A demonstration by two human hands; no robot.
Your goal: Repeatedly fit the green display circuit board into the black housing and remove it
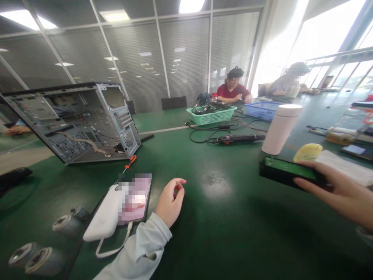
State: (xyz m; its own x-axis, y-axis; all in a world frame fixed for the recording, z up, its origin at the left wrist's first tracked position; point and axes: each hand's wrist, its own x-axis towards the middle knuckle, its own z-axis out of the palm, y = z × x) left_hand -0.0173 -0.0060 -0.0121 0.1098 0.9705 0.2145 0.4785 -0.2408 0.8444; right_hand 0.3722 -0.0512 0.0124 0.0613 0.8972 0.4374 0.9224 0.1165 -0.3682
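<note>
My right hand (339, 190) grips a black rectangular case with a green circuit board (287, 167) on its upper face, thumb on the near side. The case is held above the table at the right, close to a yellow rounded object (308, 152) and a pink bottle (281, 130). Nothing shows in my left hand (171, 200), whose fingers are loosely curled with a gap between thumb and forefinger. Left of that hand lie a phone (139, 204), partly pixelated, and a white power bank (105, 214), with a white cable (115, 252) beside them.
An opened computer case (96, 128) stands at the left. Several metal cylinders (43, 260) sit at lower left. Farther back are a green basket (214, 116) of cables, a blue basket (262, 111) and a black corded tool (241, 139). Two people sit across the table (210, 233).
</note>
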